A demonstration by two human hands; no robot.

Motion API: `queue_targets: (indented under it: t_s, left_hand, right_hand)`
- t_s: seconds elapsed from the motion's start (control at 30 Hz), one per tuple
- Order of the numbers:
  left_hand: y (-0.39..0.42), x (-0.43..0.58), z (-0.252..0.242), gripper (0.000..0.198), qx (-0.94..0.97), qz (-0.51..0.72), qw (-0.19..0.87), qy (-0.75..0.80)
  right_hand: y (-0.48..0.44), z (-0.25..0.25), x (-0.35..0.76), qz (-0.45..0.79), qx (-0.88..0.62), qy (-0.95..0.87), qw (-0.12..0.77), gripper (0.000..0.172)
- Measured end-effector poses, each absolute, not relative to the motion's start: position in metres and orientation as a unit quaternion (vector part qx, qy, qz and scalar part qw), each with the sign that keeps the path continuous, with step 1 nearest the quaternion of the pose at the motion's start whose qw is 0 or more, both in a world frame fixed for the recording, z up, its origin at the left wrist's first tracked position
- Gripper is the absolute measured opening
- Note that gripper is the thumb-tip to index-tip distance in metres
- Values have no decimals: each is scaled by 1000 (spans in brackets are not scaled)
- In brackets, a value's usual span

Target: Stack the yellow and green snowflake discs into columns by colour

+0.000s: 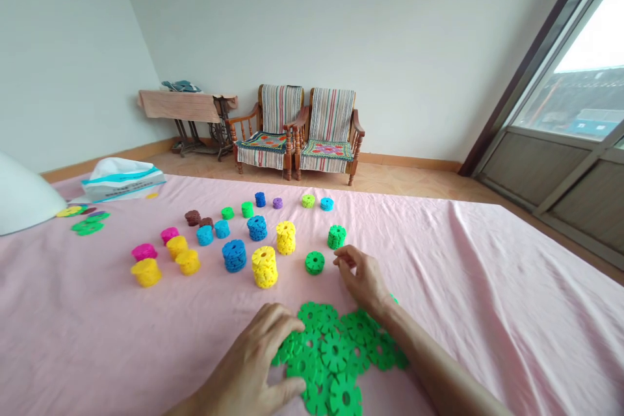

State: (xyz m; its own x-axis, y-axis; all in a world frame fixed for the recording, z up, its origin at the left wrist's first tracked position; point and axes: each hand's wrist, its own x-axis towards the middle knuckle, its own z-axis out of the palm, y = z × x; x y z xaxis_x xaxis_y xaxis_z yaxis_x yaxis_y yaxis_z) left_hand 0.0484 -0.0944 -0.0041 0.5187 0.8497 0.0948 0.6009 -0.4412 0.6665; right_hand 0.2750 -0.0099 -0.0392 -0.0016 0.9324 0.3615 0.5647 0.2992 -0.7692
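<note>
A loose pile of green snowflake discs [335,350], flat notched plastic pieces, lies before me. My left hand [256,354] is at the pile's left edge, thumb and fingers apart, with its fingertips touching or just over the discs. Beyond the pile, my right hand [361,278] has loosely bent fingers and a gap by the thumb; no disc shows in it. Close to its fingertips stand a short green stack [314,263] and a taller green stack [336,237]. Yellow stacks [264,268] and blue stacks [234,256] stand left of these.
Smaller yellow [146,272], pink [145,251] and brown stacks [193,218] stand farther left on the pink cloth [439,273]. A tissue pack [124,181], loose discs [88,226] and a white rounded object [24,198] are at far left. Two chairs [325,123] stand beyond.
</note>
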Motion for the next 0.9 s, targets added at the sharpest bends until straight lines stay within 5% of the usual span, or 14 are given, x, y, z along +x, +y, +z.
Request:
queue_targets:
  t_s: [0.2, 0.6, 0.77, 0.9]
  left_hand:
    - [-97, 43, -10, 71, 819, 204, 316, 433]
    - [-70, 36, 2, 55, 788, 228, 380, 427]
    - [-56, 56, 3, 50, 620, 335, 602, 376]
    - [-50, 69, -2, 42, 460, 405, 735, 288]
  right_hand:
    - [-19, -34, 265, 216, -526, -697, 436, 21]
    - [-25, -27, 260, 225, -515, -697, 445, 20]
    - [-43, -4, 249, 232, -427, -745, 458, 17]
    - [-56, 14, 242, 250, -348, -802, 416, 32]
